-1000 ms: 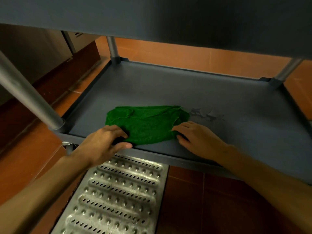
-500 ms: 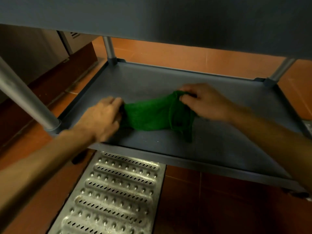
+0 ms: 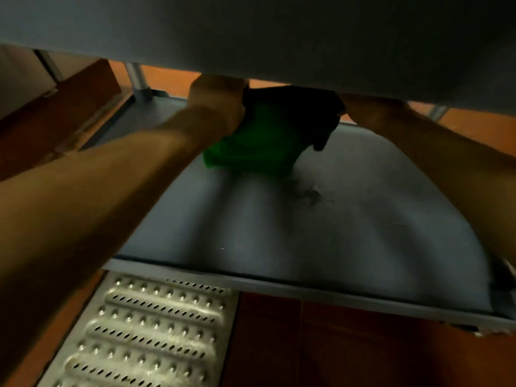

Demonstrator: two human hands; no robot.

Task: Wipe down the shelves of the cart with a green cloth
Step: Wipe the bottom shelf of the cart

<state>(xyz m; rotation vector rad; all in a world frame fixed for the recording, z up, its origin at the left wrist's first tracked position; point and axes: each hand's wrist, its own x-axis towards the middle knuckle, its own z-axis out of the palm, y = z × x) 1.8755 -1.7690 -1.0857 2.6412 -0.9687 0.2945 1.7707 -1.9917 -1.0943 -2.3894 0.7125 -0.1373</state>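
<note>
The green cloth (image 3: 259, 135) hangs stretched between both hands above the far part of the cart's grey lower shelf (image 3: 321, 238). My left hand (image 3: 216, 103) grips its left end. My right hand (image 3: 371, 110) grips its right end, partly hidden under the edge of the upper shelf (image 3: 279, 37). The cloth's lower edge is near the shelf surface; contact is unclear. The frame is blurred.
A smudge mark (image 3: 310, 195) lies on the shelf just below the cloth. A perforated metal floor grate (image 3: 148, 331) sits in front of the cart on orange tiles. A cart post (image 3: 136, 79) stands at the far left corner. A dark wooden base (image 3: 55, 107) runs along the left.
Both hands have lifted the cloth off the shelf and carried it toward the far side. The view has dropped closer, so the upper shelf now hides more.
</note>
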